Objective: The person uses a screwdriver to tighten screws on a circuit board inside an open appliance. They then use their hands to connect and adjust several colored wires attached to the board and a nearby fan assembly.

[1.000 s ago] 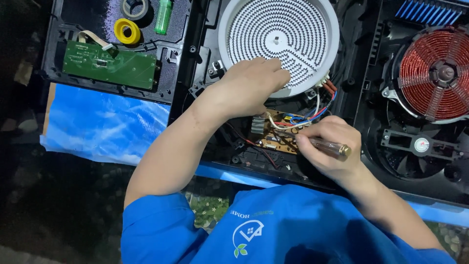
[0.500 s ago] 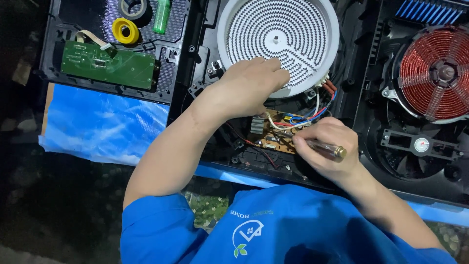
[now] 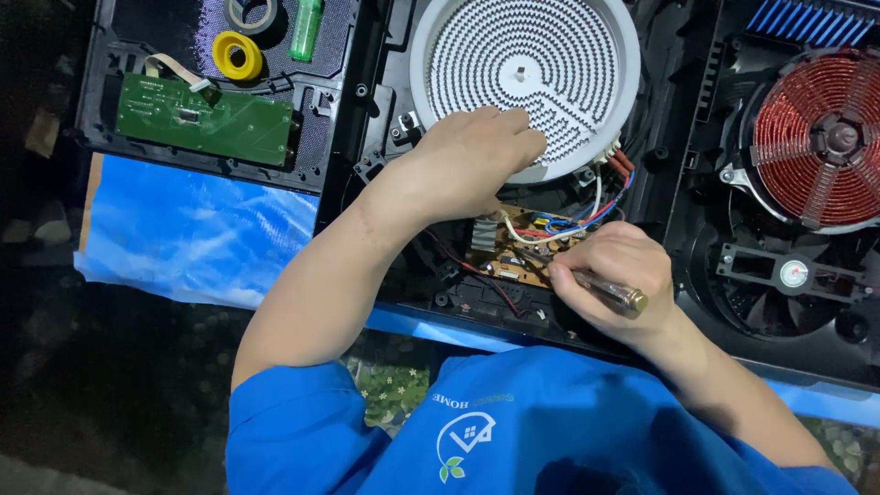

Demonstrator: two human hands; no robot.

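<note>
Probing the brown circuit board (image 3: 522, 249) below the white round ribbed heating plate (image 3: 524, 78): right hand (image 3: 612, 280), grip closed on a clear-handled screwdriver (image 3: 607, 291); left hand (image 3: 478, 151), fingers curled, steadying plate rim. Best kept vertical, clear of coloured wires (image 3: 577, 218).

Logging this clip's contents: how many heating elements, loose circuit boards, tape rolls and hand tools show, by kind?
White round ceramic heating disc and red copper induction coil: 2
Green circuit board: 1
Tape rolls, yellow and grey: 2
Amber-handled screwdriver: 1
Total: 6
</note>
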